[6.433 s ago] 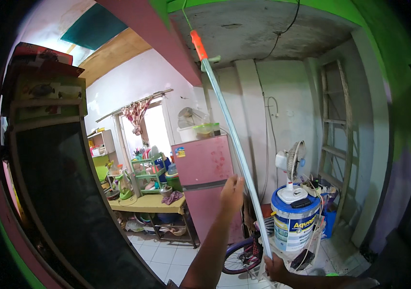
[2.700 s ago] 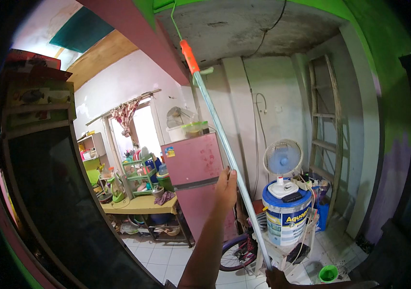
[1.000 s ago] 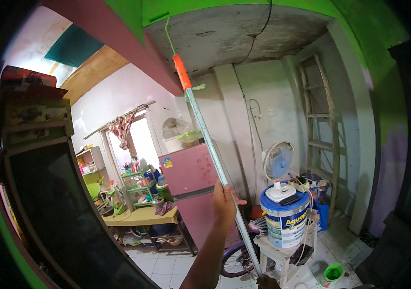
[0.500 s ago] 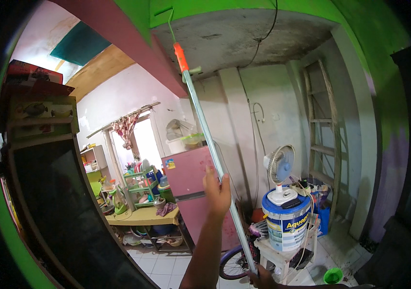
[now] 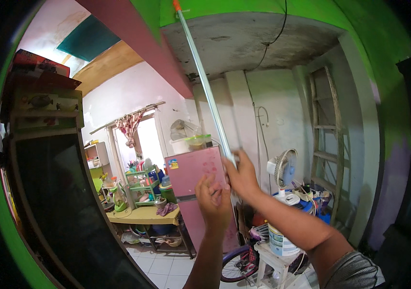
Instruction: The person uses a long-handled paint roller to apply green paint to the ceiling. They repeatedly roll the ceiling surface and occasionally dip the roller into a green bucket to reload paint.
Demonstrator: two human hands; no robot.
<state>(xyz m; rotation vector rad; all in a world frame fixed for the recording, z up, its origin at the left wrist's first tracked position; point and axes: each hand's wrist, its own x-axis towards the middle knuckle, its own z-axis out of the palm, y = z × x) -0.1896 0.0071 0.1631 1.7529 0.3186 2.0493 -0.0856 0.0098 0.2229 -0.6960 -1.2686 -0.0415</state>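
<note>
A long pale blue-silver pole (image 5: 204,85) rises from the middle toward the top edge. Its upper end fits an orange roller handle (image 5: 177,6), whose tip is cut off by the top of the picture. My right hand (image 5: 242,174) is closed around the lower part of the pole, its forearm coming in from the lower right. Just left of it and lower, my left hand (image 5: 213,200) is raised with fingers loosely curled and the thumb apart. Nothing shows in that hand, and it appears off the pole. No pole shows below my right hand.
A pink refrigerator (image 5: 193,173) stands behind my hands. A white fan (image 5: 285,168) sits on a paint bucket (image 5: 282,242) on a white stool (image 5: 266,267), near a wooden ladder (image 5: 328,139). A cable (image 5: 266,43) hangs across the ceiling recess. Dark cabinet (image 5: 61,202) at left.
The pole has gone up, taking its roller frame out of view. My right hand has come up from the lower edge to beside my left hand. My left hand's fingers have curled, away from the pole.
</note>
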